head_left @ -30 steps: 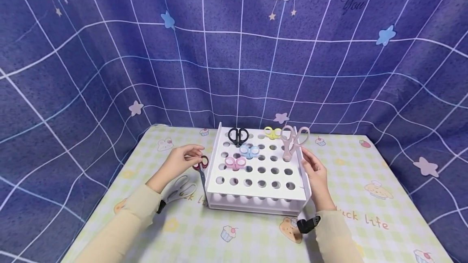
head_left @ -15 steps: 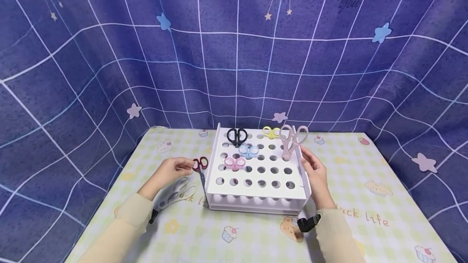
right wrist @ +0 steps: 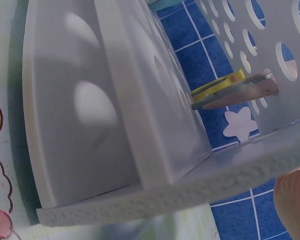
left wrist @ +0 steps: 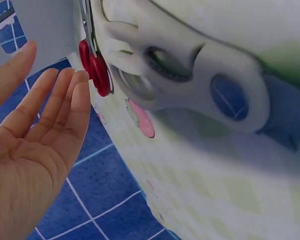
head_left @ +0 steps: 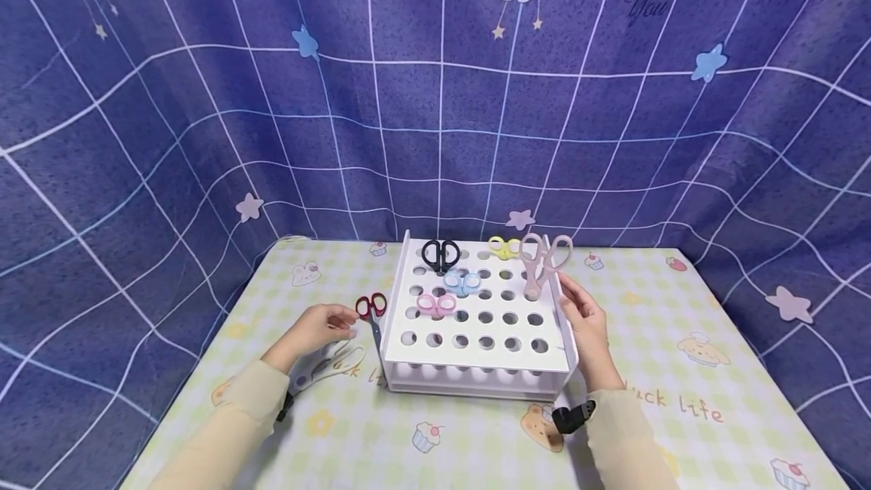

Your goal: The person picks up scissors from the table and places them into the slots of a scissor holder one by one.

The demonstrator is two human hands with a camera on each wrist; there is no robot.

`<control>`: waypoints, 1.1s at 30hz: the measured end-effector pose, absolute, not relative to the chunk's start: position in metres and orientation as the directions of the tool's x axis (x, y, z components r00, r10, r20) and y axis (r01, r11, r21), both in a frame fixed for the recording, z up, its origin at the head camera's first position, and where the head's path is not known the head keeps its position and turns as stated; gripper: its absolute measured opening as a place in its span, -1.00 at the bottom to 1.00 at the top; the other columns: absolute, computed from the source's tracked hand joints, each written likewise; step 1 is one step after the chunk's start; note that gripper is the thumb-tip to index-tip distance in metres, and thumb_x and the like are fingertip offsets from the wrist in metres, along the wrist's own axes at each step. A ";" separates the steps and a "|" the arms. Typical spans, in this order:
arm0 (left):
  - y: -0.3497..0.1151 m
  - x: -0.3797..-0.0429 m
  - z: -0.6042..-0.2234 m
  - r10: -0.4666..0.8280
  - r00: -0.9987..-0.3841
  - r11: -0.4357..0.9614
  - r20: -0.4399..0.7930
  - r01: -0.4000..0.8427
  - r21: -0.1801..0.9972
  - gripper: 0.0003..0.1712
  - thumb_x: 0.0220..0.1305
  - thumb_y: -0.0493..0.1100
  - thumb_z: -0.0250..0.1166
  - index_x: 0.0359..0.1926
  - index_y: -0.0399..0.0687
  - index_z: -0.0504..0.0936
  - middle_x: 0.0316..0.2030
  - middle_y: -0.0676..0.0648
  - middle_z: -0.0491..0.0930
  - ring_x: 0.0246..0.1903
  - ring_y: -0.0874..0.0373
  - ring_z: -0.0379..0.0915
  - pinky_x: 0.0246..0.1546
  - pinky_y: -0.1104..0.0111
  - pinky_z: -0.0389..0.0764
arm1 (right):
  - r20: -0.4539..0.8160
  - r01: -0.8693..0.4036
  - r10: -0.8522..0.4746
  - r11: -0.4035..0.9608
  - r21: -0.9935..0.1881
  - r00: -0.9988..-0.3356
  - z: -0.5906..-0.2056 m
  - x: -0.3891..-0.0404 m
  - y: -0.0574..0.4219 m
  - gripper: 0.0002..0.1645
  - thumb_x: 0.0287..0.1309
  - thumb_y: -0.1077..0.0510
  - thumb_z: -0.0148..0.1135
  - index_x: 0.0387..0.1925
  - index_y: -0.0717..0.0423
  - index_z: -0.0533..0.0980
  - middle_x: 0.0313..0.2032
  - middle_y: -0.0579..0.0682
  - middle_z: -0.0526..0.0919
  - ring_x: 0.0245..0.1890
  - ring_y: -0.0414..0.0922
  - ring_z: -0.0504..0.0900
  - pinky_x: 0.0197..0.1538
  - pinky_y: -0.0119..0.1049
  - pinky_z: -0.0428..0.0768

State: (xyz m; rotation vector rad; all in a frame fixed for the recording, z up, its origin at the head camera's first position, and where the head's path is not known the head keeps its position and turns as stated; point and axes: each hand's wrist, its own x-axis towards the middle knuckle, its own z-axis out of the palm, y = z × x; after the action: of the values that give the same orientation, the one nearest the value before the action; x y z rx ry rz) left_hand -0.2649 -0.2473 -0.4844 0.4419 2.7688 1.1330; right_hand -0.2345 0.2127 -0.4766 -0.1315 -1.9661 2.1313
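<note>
My left hand (head_left: 314, 333) hovers left of the white rack (head_left: 476, 354), fingers loosely bent, fingertips right beside a red handle. In the left wrist view the palm of that hand (left wrist: 37, 135) shows nothing in it. The red-handled scissors (head_left: 371, 307) lean against the rack's left side, blades down. Under my left wrist lie white-handled scissors (head_left: 330, 367), also seen as large pale handles (left wrist: 235, 95). My right hand (head_left: 588, 327) rests against the outside of the rack's right side wall; only part of the hand (right wrist: 292, 205) shows in the right wrist view.
Upright in the rack's holes stand black scissors (head_left: 441, 255), blue scissors (head_left: 463, 282), pink scissors (head_left: 436, 304) and yellow scissors (head_left: 504, 247). Larger dusty-pink scissors (head_left: 540, 267) tilt at the right. A checked cloth (head_left: 367, 445) covers the table; a blue curtain (head_left: 408, 97) hangs behind.
My left hand has drawn back left and down from the red handles, which have shifted slightly. The right hand and the rack stay in place.
</note>
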 end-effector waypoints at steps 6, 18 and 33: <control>-0.250 -0.265 -0.488 0.296 -0.955 0.681 -0.005 0.207 0.702 -0.67 0.11 -0.32 0.39 -0.08 -0.39 0.64 -0.21 -0.29 0.68 -0.29 0.11 0.59 -0.20 0.37 0.64 | 0.093 -0.117 0.249 -0.082 -0.990 -0.964 -0.477 -0.235 0.213 -0.50 0.36 0.28 0.00 0.31 0.15 0.38 0.23 0.03 0.51 0.09 -0.46 0.50 0.18 -0.65 0.43; -0.240 -0.277 -0.486 0.246 -0.969 0.688 -0.014 0.164 0.706 -0.66 0.15 -0.30 0.37 -0.06 -0.38 0.64 -0.21 -0.26 0.67 -0.28 0.09 0.56 -0.27 0.40 0.65 | 0.107 -0.126 0.243 -0.066 -0.990 -0.964 -0.474 -0.234 0.211 -0.50 0.38 0.26 -0.01 0.32 0.16 0.37 0.25 0.09 0.49 0.05 -0.44 0.51 0.12 -0.66 0.46; -0.237 -0.292 -0.489 0.155 -0.986 0.696 0.052 0.147 0.703 -0.66 0.16 -0.33 0.35 -0.03 -0.37 0.63 -0.21 -0.26 0.70 -0.30 0.07 0.61 -0.26 0.39 0.64 | 0.137 -0.155 0.229 -0.060 -0.986 -0.964 -0.476 -0.234 0.212 -0.49 0.36 0.27 0.00 0.32 0.23 0.35 0.24 0.00 0.52 0.07 -0.47 0.50 0.14 -0.67 0.45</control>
State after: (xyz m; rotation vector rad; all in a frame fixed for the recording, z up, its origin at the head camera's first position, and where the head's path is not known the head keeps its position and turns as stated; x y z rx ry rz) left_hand -0.2924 -0.2372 -0.4885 0.2567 2.8821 1.1941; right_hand -0.2340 0.2115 -0.4756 -0.0803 -1.9527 2.1116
